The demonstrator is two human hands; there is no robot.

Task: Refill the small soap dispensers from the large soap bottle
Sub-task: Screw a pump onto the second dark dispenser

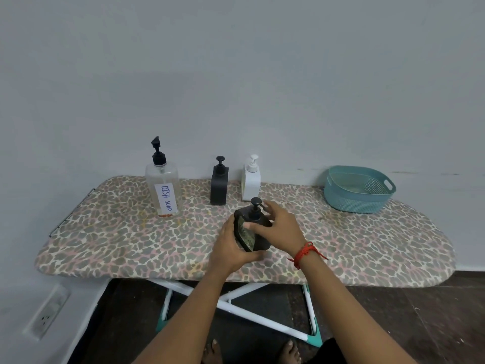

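Seen from the head camera, the person is standing at an ironing board (pixel 126 248) with a leopard-print cover and holding a dark, squarish soap dispenser (pixel 258 240) over its middle, tilted so its labelled face is turning up toward the camera. The left hand (pixel 228 248) is cupping the body from the left and beneath, fingers wrapping the far side. The right hand (pixel 282 228) is closing round the shoulder, thumb lying across the label and fingers reaching behind the black pump head. Whether the base is touching the cover cannot be told.

Along the back edge, the large clear bottle marked DISH SOAP (pixel 164 191) is standing upright at the left with its pump on. A black dispenser (pixel 219 186) and a white dispenser (pixel 251 183) are standing to its right, close together but apart. A teal plastic basket (pixel 341 198) is sitting well off to the right. A red thread bracelet (pixel 305 253) is circling the right wrist.

This looks like the opening step, with the first small dispenser being readied. Next, the right hand probably needs to shift up onto the pump collar and twist it off while the left is bracing the body upright, so nothing is spilling onto the fabric.
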